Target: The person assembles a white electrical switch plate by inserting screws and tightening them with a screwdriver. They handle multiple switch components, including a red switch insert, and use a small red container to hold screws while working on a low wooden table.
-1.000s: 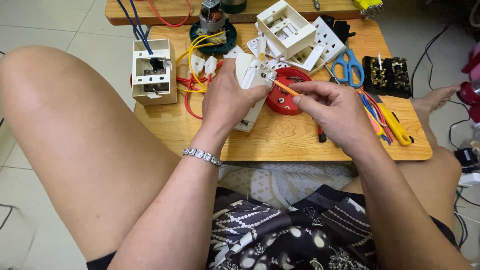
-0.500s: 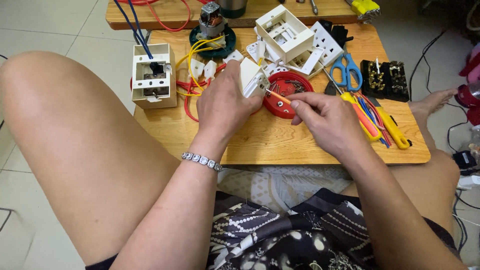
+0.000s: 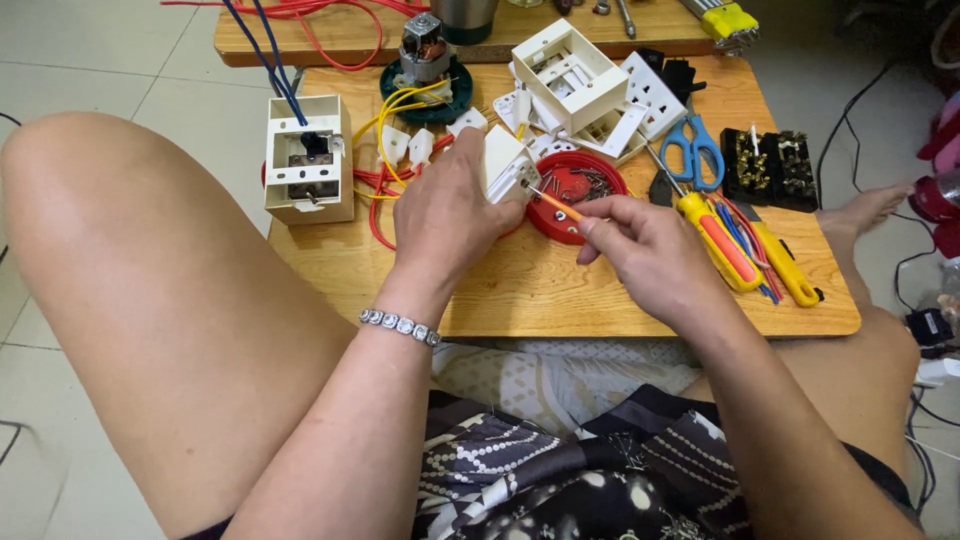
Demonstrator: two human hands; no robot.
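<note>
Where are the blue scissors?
The blue scissors lie on the wooden table toward its right side, between the white plastic box and the black terminal blocks.

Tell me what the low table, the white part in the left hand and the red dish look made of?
The table looks like varnished wood: visible grain, warm sheen. The white part in the left hand seems moulded plastic, smooth and matte with crisp edges. The red dish is probably plastic too, glossy and evenly coloured; the small dark pieces in it look like metal screws, though too small to be sure.
</note>
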